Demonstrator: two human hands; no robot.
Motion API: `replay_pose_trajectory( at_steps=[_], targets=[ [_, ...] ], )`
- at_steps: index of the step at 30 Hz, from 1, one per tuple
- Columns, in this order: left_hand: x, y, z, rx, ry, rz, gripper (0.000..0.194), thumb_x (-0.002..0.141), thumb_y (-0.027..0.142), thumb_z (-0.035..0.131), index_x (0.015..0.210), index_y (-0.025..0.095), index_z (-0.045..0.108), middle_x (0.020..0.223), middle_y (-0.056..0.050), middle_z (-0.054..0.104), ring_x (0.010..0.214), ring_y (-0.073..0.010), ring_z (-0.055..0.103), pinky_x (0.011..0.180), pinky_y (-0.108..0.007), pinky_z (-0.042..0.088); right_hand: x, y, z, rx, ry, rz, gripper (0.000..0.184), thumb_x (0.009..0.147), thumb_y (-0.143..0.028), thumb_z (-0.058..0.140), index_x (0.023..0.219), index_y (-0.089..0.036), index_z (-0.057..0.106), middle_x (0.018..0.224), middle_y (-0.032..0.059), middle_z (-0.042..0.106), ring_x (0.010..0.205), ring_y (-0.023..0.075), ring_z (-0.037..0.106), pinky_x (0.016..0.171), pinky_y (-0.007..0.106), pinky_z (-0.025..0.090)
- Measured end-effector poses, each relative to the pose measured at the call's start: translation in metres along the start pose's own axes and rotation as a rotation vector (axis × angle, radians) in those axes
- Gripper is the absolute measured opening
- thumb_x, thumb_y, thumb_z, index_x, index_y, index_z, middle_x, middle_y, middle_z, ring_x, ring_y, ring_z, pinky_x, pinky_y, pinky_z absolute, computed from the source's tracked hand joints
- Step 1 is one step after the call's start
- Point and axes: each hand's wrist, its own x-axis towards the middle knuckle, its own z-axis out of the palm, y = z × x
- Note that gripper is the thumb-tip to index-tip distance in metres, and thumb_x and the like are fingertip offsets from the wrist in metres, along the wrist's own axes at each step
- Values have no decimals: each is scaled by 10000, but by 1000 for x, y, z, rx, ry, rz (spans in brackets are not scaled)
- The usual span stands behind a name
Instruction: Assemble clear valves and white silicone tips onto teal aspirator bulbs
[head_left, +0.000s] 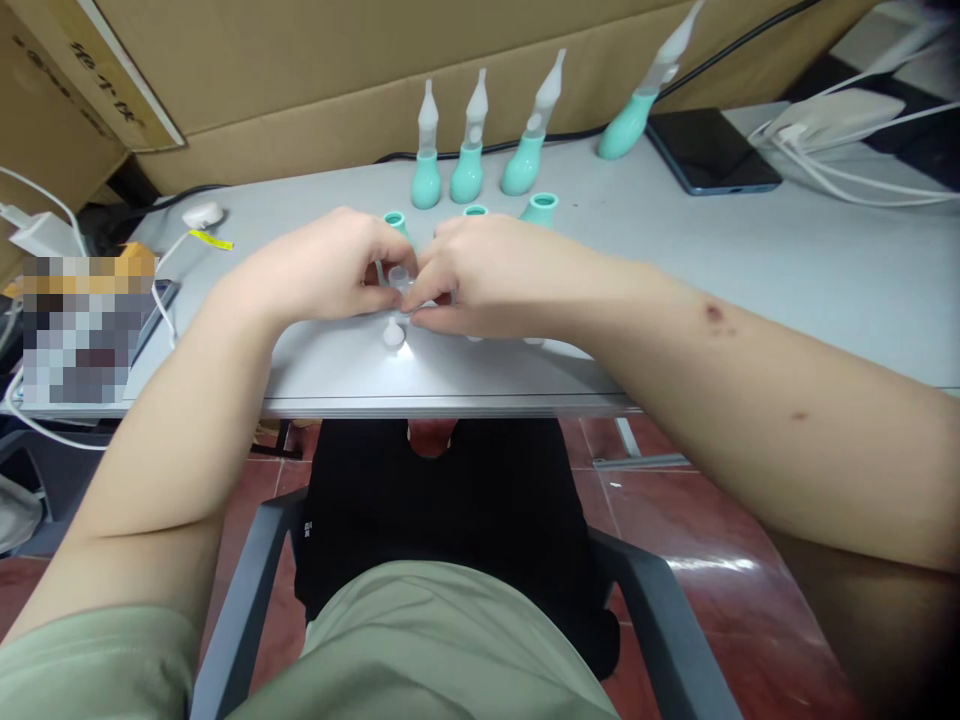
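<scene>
My left hand (341,265) is closed around a small clear plastic piece (400,278), thumb and fingers bent about its side. From the right, my right hand (480,275) pinches at the same piece with its thumb and forefinger. The fingers hide most of it. Just below the hands, a small white tip (394,334) stands on the table, and partly covered pale pieces (534,340) show under my right hand. Behind the hands are three open teal bulbs: a left one (395,222), a middle one (475,211) and a right one (540,207).
Several teal nasal aspirators (466,172) with white tips stand along the back of the grey table (750,300). A dark phone (712,150) lies at the back right beside white cables (825,170). At left are a white cable and a blurred-out item (75,330).
</scene>
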Motion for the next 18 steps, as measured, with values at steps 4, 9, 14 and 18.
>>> replay_pose_trajectory(
  at_steps=[4, 9, 14, 18],
  targets=[
    [2, -1, 2, 2, 11, -42, 177, 947, 356, 772, 1053, 283, 893, 1002, -43, 907, 935, -280, 833, 824, -419, 543, 6, -14, -8, -11, -109, 101, 307, 1040, -75, 744, 960, -284, 954, 856, 53, 794, 985, 325, 752, 855, 428, 472],
    [1, -5, -3, -32, 18, -21, 178, 943, 432, 785, 1038, 319, 885, 1040, -43, 922, 964, -308, 842, 860, -461, 587, 9, -24, -15, 37, -153, 140, 290, 1009, -41, 762, 881, -259, 903, 964, 102, 876, 1180, 414, 776, 1099, 533, 538],
    [-5, 3, -5, -149, 194, -64, 195, 858, 429, 844, 1005, 307, 884, 1104, -54, 929, 960, -302, 800, 910, -479, 631, 12, -27, -22, 54, -188, 193, 358, 1046, -70, 768, 752, -267, 826, 876, 99, 841, 1227, 445, 744, 1262, 630, 511],
    [-6, 5, -3, -235, 375, -60, 105, 914, 373, 842, 979, 300, 879, 1145, -51, 885, 1000, -260, 755, 939, -435, 621, 14, -31, -29, 53, -214, 235, 380, 1002, -50, 789, 695, -273, 763, 705, 91, 709, 1126, 423, 736, 1251, 617, 532]
  ],
)
